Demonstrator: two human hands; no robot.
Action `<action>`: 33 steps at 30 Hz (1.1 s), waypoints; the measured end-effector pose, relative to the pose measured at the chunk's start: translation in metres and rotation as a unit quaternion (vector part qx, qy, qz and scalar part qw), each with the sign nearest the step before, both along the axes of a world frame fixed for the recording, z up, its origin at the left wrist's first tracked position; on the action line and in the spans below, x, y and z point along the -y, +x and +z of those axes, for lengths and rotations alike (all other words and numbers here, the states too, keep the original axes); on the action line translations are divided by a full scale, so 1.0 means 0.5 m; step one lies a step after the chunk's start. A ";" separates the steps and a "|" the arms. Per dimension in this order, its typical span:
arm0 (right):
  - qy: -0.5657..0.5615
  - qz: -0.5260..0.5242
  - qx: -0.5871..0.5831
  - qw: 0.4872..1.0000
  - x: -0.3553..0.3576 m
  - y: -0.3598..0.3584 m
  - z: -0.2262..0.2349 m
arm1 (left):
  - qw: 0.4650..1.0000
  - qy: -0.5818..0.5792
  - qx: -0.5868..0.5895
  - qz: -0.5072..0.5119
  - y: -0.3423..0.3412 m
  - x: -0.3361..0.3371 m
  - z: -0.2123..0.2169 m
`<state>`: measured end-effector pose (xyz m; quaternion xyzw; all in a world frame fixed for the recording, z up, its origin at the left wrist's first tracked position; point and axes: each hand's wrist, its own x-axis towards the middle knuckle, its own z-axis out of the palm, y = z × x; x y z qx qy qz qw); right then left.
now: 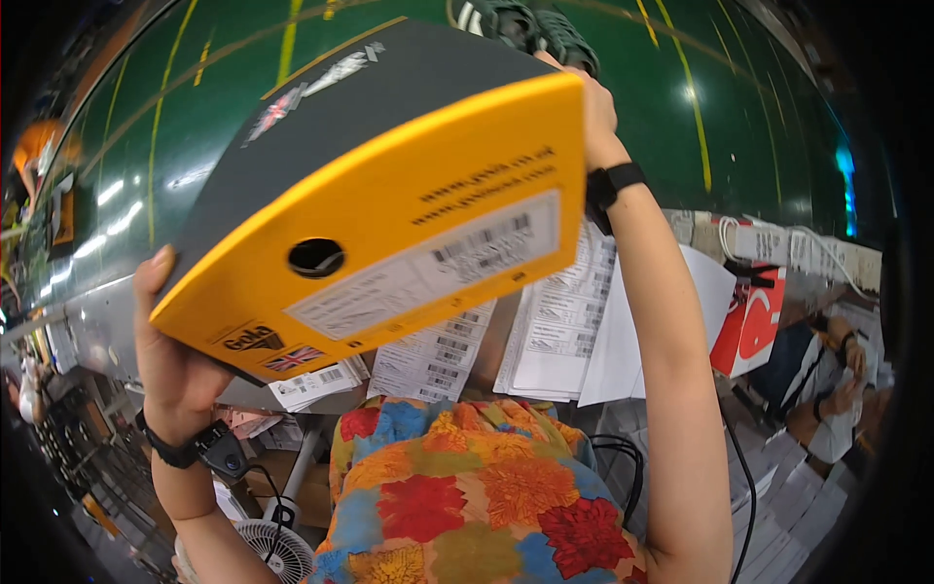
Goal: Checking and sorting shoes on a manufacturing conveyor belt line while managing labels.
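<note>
Tilted up in front of me is a shoebox (pixel 389 263), with a dark grey top and a yellow side that has a round hole and a white barcode label. My left hand (pixel 175 375) grips its near left corner, thumb up along the edge. At the far right end, my right hand (pixel 600 112) holds the box; part of its fingers is hidden behind it. Just beyond the box lies a pair of dark green shoes (pixel 559 44), partly covered by it. Below the box, printed barcode sheets (pixel 438 350) lie along the near table edge.
A thicker stack of label sheets (pixel 559 331) and blank white paper (pixel 618 341) lie by my right forearm. Farther right are a red and white box (pixel 754 326) and another person's hands (pixel 842 370). A white fan (pixel 268 550) stands low left. Yellow lines cross the green surface (pixel 652 127).
</note>
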<state>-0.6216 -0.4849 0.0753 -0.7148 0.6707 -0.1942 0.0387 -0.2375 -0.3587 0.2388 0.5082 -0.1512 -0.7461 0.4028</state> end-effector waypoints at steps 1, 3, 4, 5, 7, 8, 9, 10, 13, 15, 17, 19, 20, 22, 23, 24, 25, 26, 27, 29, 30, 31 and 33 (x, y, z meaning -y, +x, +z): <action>0.031 -0.009 -0.026 0.999 0.004 0.003 0.005 | 0.999 -0.033 0.018 0.002 0.000 0.005 -0.007; 0.057 -0.020 -0.072 0.996 0.000 -0.002 0.007 | 0.999 -0.030 0.021 -0.022 -0.012 0.017 -0.008; 0.041 -0.025 -0.073 0.996 0.002 -0.010 -0.001 | 0.999 -0.042 0.032 -0.013 -0.020 0.023 -0.010; 0.026 -0.031 -0.073 0.996 0.004 -0.022 -0.008 | 0.998 -0.055 0.044 -0.003 -0.027 0.030 -0.014; 0.018 -0.019 -0.074 0.997 0.004 -0.026 -0.008 | 0.997 -0.061 0.051 -0.004 -0.021 0.045 -0.030; 0.085 -0.014 -0.026 0.996 0.009 -0.007 0.035 | 0.996 -0.072 0.061 -0.004 -0.016 0.047 -0.027; 0.151 -0.011 0.019 0.988 0.010 0.002 0.064 | 0.994 -0.082 0.068 -0.005 -0.012 0.050 -0.029; 0.116 0.008 0.032 0.993 0.018 -0.016 0.061 | 0.994 -0.101 0.035 -0.036 -0.014 0.052 -0.027; 0.097 0.043 0.079 0.991 0.039 -0.060 0.073 | 0.992 -0.109 0.064 -0.012 0.025 0.061 -0.029; 0.110 0.044 0.151 0.981 0.041 -0.086 0.085 | 0.994 -0.086 0.061 -0.018 0.024 0.064 -0.029; 0.134 0.023 0.124 0.983 0.052 -0.098 0.081 | 0.983 -0.128 -0.035 -0.124 0.015 0.065 -0.036; 0.146 0.036 0.148 0.978 0.039 -0.088 0.074 | 0.986 -0.113 -0.014 -0.123 0.030 0.060 -0.026; 0.116 0.045 0.088 0.988 0.038 -0.073 0.057 | 0.987 -0.108 -0.008 -0.117 0.034 0.058 -0.022; 0.064 0.044 -0.006 0.997 0.016 -0.046 0.036 | 0.990 -0.096 -0.003 -0.107 0.037 0.057 -0.025; 0.069 0.043 -0.004 0.997 0.012 -0.048 0.032 | 0.991 -0.091 0.000 -0.103 0.037 0.054 -0.025; 0.067 0.044 0.002 0.997 0.012 -0.054 0.034 | 0.991 -0.086 0.001 -0.101 0.039 0.054 -0.027; 0.065 0.044 0.008 0.997 0.012 -0.060 0.035 | 0.992 -0.082 0.002 -0.099 0.040 0.053 -0.029; 0.057 0.047 0.008 0.997 0.013 -0.063 0.031 | 0.992 -0.077 0.003 -0.097 0.042 0.051 -0.032; 0.062 0.042 0.007 0.997 0.013 -0.066 0.026 | 0.993 -0.073 0.003 -0.096 0.042 0.050 -0.034; 0.046 0.052 0.011 0.998 0.011 -0.070 0.017 | 0.994 -0.065 0.002 -0.093 0.044 0.048 -0.036; 0.048 0.054 0.010 0.997 0.012 -0.070 0.020 | 0.994 -0.065 0.004 -0.087 0.043 0.045 -0.033; 0.048 0.054 0.011 0.997 0.010 -0.072 0.019 | 0.995 -0.065 0.006 -0.082 0.043 0.046 -0.035; 0.053 0.037 0.004 0.998 0.008 -0.074 0.019 | 0.995 -0.064 0.009 -0.070 0.042 0.044 -0.035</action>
